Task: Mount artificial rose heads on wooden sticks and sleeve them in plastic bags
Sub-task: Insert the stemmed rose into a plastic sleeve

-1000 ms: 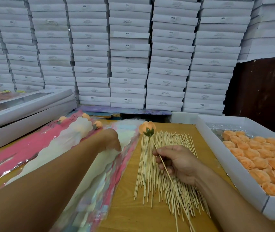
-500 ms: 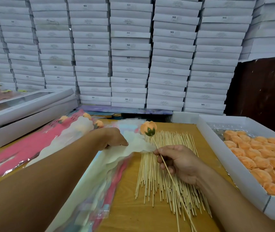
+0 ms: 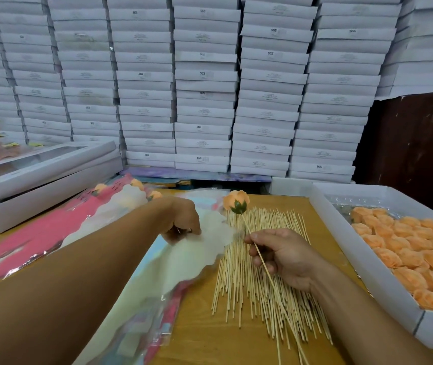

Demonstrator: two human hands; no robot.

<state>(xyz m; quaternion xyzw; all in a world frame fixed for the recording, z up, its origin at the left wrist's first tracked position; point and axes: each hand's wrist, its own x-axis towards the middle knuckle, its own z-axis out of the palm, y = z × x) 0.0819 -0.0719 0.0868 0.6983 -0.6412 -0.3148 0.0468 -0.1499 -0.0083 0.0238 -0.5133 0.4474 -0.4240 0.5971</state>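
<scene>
1. The sleeving step is under way, by my reading: the right hand is pinching a wooden stick with its fingers curled round it, and the mounted rose head is standing at the stick's top, just above frame centre.
2. The left hand, left of centre, is pinching the top plastic bag off the bag stack; its fingers are curled on the film.
3. The next move is probably calling for opening the bag's mouth and guiding the rose in.
4. Loose sticks are lying on the wooden surface; a tray of rose heads is sitting at right.
5. Stacked white boxes are filling the upper frame.
</scene>
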